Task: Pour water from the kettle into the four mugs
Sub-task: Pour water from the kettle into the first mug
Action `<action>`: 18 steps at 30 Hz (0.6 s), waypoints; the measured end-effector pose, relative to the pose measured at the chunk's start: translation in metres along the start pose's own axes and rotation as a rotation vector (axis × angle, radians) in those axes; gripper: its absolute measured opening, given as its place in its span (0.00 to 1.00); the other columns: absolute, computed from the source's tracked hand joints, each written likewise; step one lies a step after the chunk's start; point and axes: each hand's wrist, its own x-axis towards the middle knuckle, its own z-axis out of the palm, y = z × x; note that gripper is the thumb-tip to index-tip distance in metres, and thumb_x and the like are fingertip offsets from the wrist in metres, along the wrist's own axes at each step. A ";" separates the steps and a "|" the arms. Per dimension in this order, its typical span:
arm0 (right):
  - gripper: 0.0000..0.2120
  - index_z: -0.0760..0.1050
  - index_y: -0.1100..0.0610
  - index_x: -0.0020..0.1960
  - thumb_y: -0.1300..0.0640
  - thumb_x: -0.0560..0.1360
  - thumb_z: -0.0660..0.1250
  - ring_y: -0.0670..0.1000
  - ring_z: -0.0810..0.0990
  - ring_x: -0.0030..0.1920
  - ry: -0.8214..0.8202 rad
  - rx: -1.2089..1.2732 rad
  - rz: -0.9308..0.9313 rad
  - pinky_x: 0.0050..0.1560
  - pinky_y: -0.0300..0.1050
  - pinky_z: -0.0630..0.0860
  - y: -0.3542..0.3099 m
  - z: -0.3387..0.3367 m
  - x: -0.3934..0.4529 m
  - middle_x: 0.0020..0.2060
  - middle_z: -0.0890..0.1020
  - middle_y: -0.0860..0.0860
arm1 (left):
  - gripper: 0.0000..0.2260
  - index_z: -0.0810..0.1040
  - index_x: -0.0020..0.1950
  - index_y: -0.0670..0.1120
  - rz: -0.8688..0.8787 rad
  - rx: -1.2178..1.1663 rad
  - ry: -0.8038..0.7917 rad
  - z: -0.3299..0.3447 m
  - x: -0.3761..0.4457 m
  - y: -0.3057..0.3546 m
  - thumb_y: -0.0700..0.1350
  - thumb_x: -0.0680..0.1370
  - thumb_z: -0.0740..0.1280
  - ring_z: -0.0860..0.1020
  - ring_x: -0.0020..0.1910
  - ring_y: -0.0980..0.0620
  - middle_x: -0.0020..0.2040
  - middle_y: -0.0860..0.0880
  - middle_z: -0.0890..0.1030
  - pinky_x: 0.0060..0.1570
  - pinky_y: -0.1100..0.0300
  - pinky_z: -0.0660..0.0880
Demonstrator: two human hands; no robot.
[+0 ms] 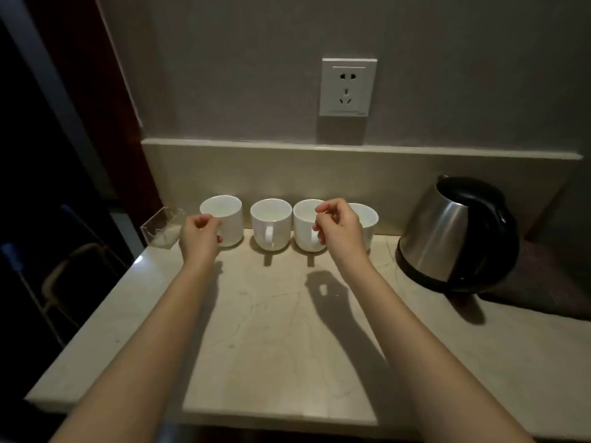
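Four white mugs (271, 223) stood in a row by the backsplash, left hand (200, 233) curled fingers at the leftmost mug (224, 219), grip unclear, right hand (339, 227) loosely curled, holding nothing, steel kettle (457, 235) at right on the counter (271, 330).

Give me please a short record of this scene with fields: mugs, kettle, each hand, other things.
mugs: four white ceramic mugs in a row by the back wall, upright
kettle: steel kettle with black handle, right of the row, untouched
left hand: fingers curled at the leftmost mug; grip unclear
right hand: curled before the two right mugs; grip unclear
other: clear plastic holder; white wall socket; marble counter
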 end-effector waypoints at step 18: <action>0.12 0.70 0.54 0.39 0.68 0.75 0.57 0.43 0.70 0.27 -0.034 0.044 0.048 0.26 0.31 0.67 -0.004 0.017 -0.007 0.31 0.73 0.52 | 0.12 0.65 0.32 0.46 -0.237 -0.085 -0.038 -0.013 -0.002 -0.014 0.44 0.75 0.60 0.60 0.28 0.51 0.31 0.48 0.64 0.29 0.59 0.55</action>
